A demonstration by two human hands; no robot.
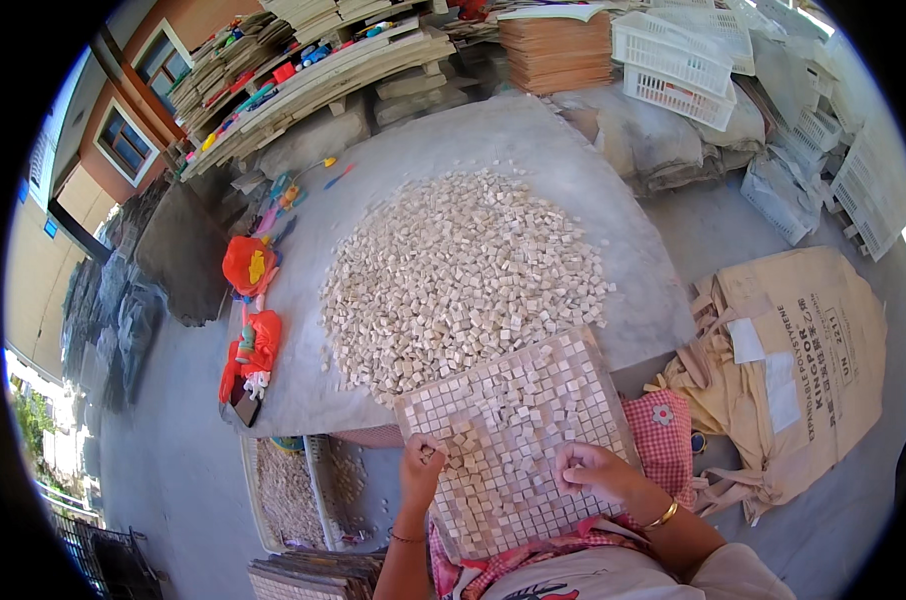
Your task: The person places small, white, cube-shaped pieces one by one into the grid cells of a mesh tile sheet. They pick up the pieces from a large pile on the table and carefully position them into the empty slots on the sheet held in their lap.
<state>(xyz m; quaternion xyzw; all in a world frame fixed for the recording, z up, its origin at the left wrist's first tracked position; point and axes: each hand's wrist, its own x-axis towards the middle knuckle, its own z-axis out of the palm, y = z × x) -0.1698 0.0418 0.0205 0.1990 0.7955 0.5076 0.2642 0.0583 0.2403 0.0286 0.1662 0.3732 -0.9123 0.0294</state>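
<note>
A square gridded board [607, 402] lies tilted across my lap, its far edge against the heap. Small pale stone tiles fill many of its cells, and loose tiles [516, 412] lie scattered on top. My left hand [423, 468] is at the board's left edge, fingers curled closed. Over the right part of the board, my right hand [591, 472] has its fingers bent together above the tiles. Whatever either hand pinches is too small or hidden to make out. Just beyond the board spreads a large heap of small stone cubes [463, 270] on a grey-covered table [638, 300].
Red plastic bags [249, 265] and small toys line the table's left side. Below it stands a white crate [263, 500] of stone chips beside stacked boards [308, 578]. A large tan sack [823, 370] lies at right. White plastic baskets [673, 60] and boards are stacked behind.
</note>
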